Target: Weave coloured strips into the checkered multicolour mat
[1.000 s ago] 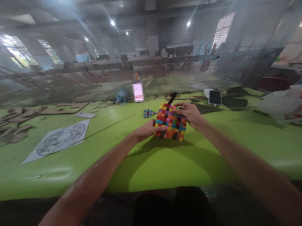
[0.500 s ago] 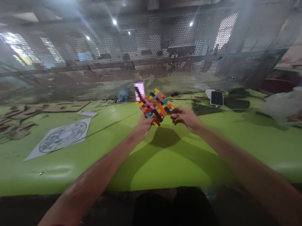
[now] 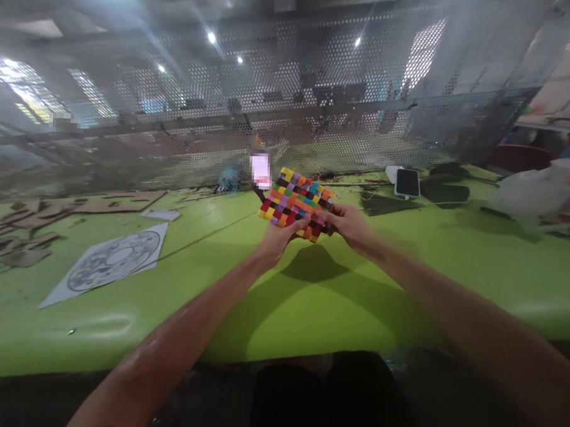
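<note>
A flat, multicoloured woven piece (image 3: 295, 198), checkered in yellow, orange, red, purple, black and blue, is held tilted above the green table (image 3: 280, 314). My left hand (image 3: 280, 237) grips its lower edge, with the thumb lying on the front face. At the lower right edge, my right hand (image 3: 344, 223) pinches the piece between thumb and fingers. The fingers behind it are hidden. Below, the piece and my hands cast a dark shadow on the table.
Cardboard scraps (image 3: 44, 212) and a sheet with a printed round pattern (image 3: 117, 260) lie left. Behind the piece stands a lit phone (image 3: 261, 169). A dark-screened phone (image 3: 408, 183) and a plastic bag (image 3: 545, 196) are right. A perforated metal screen (image 3: 309, 95) borders the back.
The woven piece has turned in my hands and its face shows more fully. My left thumb now lies over its front, and my right hand has moved slightly left onto its edge.
</note>
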The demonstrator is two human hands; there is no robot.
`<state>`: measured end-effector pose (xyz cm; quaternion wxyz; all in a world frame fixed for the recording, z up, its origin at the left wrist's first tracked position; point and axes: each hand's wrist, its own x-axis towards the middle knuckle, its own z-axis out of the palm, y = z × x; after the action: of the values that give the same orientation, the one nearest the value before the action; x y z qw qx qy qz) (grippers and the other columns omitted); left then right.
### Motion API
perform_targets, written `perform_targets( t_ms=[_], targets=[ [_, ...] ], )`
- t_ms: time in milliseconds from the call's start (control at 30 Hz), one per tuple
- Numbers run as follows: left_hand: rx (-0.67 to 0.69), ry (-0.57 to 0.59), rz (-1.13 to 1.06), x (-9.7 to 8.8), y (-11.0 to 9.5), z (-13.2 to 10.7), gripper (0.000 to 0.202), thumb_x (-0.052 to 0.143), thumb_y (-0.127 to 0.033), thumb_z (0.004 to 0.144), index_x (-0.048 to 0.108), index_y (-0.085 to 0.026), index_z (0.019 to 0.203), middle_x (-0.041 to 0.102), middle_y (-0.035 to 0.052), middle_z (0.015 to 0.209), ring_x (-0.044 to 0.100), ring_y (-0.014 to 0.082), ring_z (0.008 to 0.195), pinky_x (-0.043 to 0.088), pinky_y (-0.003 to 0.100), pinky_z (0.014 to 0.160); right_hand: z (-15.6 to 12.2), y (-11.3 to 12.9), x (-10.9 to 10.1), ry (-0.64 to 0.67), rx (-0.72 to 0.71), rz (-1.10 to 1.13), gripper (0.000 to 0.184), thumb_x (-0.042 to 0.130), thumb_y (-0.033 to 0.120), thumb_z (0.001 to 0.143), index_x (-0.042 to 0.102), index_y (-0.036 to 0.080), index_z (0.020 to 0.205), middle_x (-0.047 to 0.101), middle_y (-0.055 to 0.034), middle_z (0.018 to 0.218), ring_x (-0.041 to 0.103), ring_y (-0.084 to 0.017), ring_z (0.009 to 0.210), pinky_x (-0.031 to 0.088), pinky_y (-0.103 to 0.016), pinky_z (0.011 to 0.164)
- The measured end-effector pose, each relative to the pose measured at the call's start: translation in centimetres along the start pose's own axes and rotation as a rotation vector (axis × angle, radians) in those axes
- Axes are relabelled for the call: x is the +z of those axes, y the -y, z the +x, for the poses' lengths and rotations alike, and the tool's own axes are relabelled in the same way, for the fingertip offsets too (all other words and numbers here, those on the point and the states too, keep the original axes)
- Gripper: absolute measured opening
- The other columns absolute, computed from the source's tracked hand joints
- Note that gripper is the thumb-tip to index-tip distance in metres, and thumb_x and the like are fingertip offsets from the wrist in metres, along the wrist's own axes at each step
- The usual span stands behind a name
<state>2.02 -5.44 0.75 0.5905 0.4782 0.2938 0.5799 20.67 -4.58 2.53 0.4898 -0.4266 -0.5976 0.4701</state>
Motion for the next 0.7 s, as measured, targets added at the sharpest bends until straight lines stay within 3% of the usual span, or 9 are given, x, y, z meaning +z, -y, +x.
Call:
perform_targets(
  t_ms=[133,333,533,600,700],
  targets=[
    [0.031,-0.03,-0.044,0.1,-0.2,-0.1,0.049,0.094,-0.03,0.066,0.072,-0.021,0.109,0.077,0.007,0.118,0.072,0.0238,0.109,0.057,0.042,0.1,-0.3,0.2,0.2,0.002,-0.051,-0.06,0.046,0.088,0.058,0.068,0.066,0.018,0.07,0.059,0.0022,0.061,0.045,-0.008,0.05,0.036,-0.026,0.048],
    [0.051,-0.05,-0.042,0.0,0.2,0.1,0.05,0.094,-0.036,0.067,0.071,-0.022,0.11,0.077,0.0064,0.116,0.072,0.0244,0.11,0.056,0.042,0.1,-0.4,0.5,0.3,0.014,-0.054,-0.074,0.049,0.089,0.06,0.065,0.067,0.017,0.075,0.059,0.0021,0.063,0.042,-0.008,0.05,0.031,-0.025,0.047],
    [0.044,-0.127,-0.032,0.0,0.7,0.3,0.048,0.094,-0.041,0.068,0.071,-0.023,0.106,0.077,0.0057,0.115,0.072,0.0239,0.109,0.057,0.043,0.101,-0.7,0.6,0.6,0.022,-0.105,-0.233,0.047,0.081,0.061,0.077,0.06,0.02,0.071,0.053,0.0028,0.056,0.043,-0.01,0.048,0.03,-0.027,0.045],
    [0.055,-0.145,0.001,-0.1,0.6,0.4,0.048,0.094,-0.041,0.068,0.072,-0.024,0.107,0.076,0.0055,0.119,0.072,0.0242,0.112,0.056,0.043,0.102,-0.8,0.7,0.5,-0.041,-0.137,-0.294,0.048,0.078,0.062,0.079,0.055,0.021,0.07,0.052,0.003,0.056,0.043,-0.011,0.047,0.031,-0.027,0.045],
    [0.077,-0.158,0.038,-0.3,0.5,0.4,0.051,0.095,-0.038,0.066,0.072,-0.024,0.11,0.076,0.0059,0.123,0.071,0.025,0.115,0.056,0.043,0.104,-0.9,1.0,0.3,-0.236,-0.279,-0.313,0.051,0.083,0.06,0.076,0.047,0.023,0.07,0.05,0.0036,0.062,0.045,-0.011,0.053,0.033,-0.026,0.047]
  ],
)
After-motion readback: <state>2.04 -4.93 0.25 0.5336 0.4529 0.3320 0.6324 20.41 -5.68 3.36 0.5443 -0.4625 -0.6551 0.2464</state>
